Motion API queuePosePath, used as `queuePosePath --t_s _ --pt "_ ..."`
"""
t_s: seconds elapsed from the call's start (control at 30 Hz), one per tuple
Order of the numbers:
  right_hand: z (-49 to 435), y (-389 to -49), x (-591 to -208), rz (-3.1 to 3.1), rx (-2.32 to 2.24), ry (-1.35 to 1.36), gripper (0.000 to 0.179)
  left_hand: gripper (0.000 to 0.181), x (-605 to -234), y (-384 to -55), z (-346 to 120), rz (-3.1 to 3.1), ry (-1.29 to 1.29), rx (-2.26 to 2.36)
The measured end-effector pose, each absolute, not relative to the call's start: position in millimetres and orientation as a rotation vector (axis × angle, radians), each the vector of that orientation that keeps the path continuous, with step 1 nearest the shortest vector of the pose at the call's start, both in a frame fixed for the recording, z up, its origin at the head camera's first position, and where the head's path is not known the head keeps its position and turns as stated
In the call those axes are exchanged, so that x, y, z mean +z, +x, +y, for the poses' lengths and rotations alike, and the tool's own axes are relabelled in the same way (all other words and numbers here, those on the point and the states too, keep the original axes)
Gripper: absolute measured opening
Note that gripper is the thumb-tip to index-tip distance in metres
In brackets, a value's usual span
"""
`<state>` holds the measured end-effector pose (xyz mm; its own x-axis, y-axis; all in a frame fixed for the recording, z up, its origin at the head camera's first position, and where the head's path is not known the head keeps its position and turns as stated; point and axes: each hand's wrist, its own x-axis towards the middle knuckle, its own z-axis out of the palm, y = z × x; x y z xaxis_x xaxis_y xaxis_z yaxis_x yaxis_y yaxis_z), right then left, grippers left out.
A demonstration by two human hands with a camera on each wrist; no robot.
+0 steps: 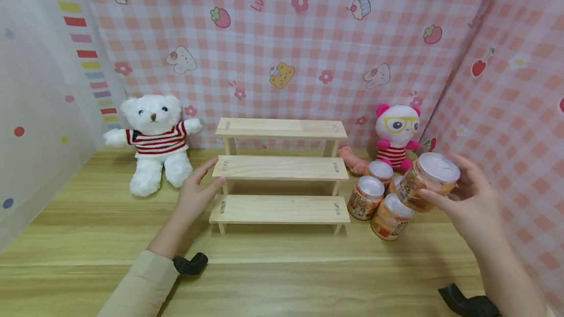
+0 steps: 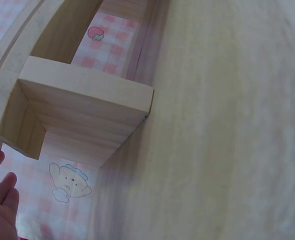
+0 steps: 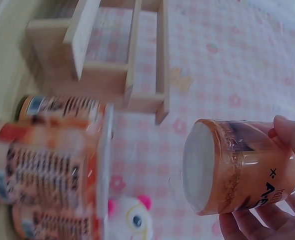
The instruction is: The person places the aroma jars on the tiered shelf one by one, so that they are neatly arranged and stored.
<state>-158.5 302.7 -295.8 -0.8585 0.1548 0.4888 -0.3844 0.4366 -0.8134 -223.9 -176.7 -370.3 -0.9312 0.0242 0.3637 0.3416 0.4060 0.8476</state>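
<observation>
My right hand (image 1: 476, 204) grips an orange-labelled can (image 1: 425, 182) with a clear lid, fingers and thumb around its side. It is raised above several similar cans (image 1: 365, 198) standing on the table to the right of a three-tier wooden shelf (image 1: 279, 209). In the right wrist view the held can (image 3: 227, 170) is apart from the other cans (image 3: 42, 165). My left hand (image 1: 196, 194) is at the left end of the shelf's middle tier, fingertips right at its edge. Its fingers look fairly straight in the left wrist view, holding nothing.
A white teddy bear (image 1: 154, 131) in a striped shirt sits left of the shelf. Behind the cans sits a pink-and-white panda plush (image 1: 396, 131), with a pink yarn bundle (image 1: 354, 161) beside it. Checked cloth (image 1: 282, 38) hangs behind and on the right.
</observation>
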Motion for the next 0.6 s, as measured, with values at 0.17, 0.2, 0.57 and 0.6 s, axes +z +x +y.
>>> queuePosePath --t_s 0.17,0.2,0.57,0.6 --pt "285 -161 -288 -2.162 1.502 0.29 0.077 0.054 -370 -224 -177 -2.369 -0.32 -1.529" --pt "282 -161 -286 -2.149 1.532 0.314 0.077 0.054 -370 -224 -177 -2.368 -0.321 -1.526" --pt "238 -167 -269 -2.151 1.566 0.491 0.075 0.058 -400 -248 -188 -2.355 -0.318 -1.528" --pt "234 -168 -267 -2.144 1.584 0.513 0.076 0.058 -401 -249 -189 -2.356 -0.318 -1.524"
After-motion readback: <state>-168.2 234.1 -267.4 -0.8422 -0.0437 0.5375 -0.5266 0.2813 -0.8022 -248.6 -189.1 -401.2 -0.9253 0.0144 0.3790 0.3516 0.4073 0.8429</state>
